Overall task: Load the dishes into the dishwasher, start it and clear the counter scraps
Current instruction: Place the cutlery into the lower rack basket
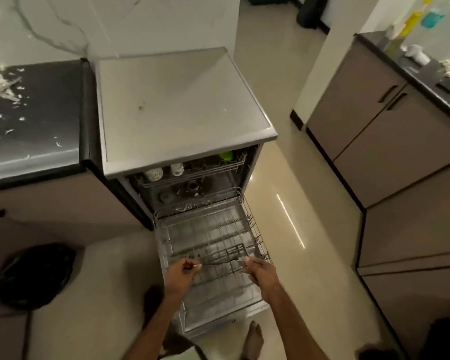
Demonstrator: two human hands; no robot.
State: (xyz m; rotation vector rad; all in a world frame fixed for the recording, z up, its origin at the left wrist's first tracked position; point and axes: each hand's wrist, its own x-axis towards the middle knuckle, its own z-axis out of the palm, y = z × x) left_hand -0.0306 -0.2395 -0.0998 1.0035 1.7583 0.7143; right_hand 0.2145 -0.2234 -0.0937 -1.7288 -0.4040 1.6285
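Observation:
The dishwasher (182, 105) stands open with its door down and the lower rack (255, 229) pulled out over it. My left hand (183, 272) grips the handles of a few forks (192, 256) above the rack's front left. My right hand (257, 271) pinches one piece of cutlery (220, 262) over the dark cutlery basket (231, 253) at the rack's front. In the upper rack (208, 167) sit white cups (153, 174) and a green item (226, 155). Pale food scraps (0, 84) lie scattered on the black counter (50, 105) to the left.
A black bin bag (37, 275) sits on the floor at the left. Brown cabinets (374, 141) with a black worktop holding bottles (411, 19) and a white cup (417, 54) run along the right. My bare foot (253, 339) stands by the door's front edge.

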